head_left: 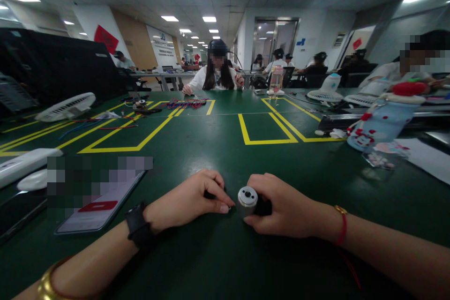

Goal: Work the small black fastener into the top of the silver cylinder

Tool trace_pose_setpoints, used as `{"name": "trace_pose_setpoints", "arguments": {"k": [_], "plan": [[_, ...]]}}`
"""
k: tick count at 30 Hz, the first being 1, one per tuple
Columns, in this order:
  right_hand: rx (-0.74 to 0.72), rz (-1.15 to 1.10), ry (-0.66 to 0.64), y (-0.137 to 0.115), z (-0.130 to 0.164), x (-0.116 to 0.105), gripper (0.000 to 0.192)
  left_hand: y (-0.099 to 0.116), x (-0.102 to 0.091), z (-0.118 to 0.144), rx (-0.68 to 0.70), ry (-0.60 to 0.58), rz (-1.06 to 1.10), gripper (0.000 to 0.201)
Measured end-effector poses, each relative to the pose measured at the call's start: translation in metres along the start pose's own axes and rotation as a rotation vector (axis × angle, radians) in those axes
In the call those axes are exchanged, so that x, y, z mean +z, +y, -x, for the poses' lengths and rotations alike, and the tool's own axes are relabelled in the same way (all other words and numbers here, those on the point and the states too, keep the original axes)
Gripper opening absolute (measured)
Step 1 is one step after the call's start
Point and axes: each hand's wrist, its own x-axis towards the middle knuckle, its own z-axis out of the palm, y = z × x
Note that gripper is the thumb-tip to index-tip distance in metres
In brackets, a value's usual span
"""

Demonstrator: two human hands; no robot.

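My right hand (281,204) is wrapped round a silver cylindrical motor (247,199), which stands upright with its round end face up. Dark holes show in that face. Just left of the motor, my left hand (200,197) is closed in a pinch near the table surface. A tiny dark bit shows at its fingertips, too small to name. The fingertips are close to the motor but apart from it. The far fingers of my right hand are partly hidden behind the motor.
On the green table (197,150) run yellow tape lines. To my left lie a phone (105,201) and a white fan (66,107); a bundle of wires (186,103) is farther off. At right stands a blue bottle (385,119). A person (218,72) sits opposite.
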Motion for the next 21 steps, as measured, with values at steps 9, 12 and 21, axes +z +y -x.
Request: {"name": "trace_pose_setpoints", "arguments": {"k": [9, 12, 21], "plan": [[0.008, 0.006, -0.012, -0.004, 0.000, -0.004, 0.023, -0.010, -0.006, 0.000, -0.222, 0.306, 0.442, 0.026], [0.013, 0.012, -0.018, -0.005, -0.001, -0.005, 0.022, -0.018, -0.004, -0.001, -0.272, 0.525, 0.703, 0.024], [0.004, -0.001, -0.020, -0.004, -0.001, -0.005, 0.021, -0.017, -0.005, -0.002, -0.264, 0.482, 0.710, 0.025]]}}
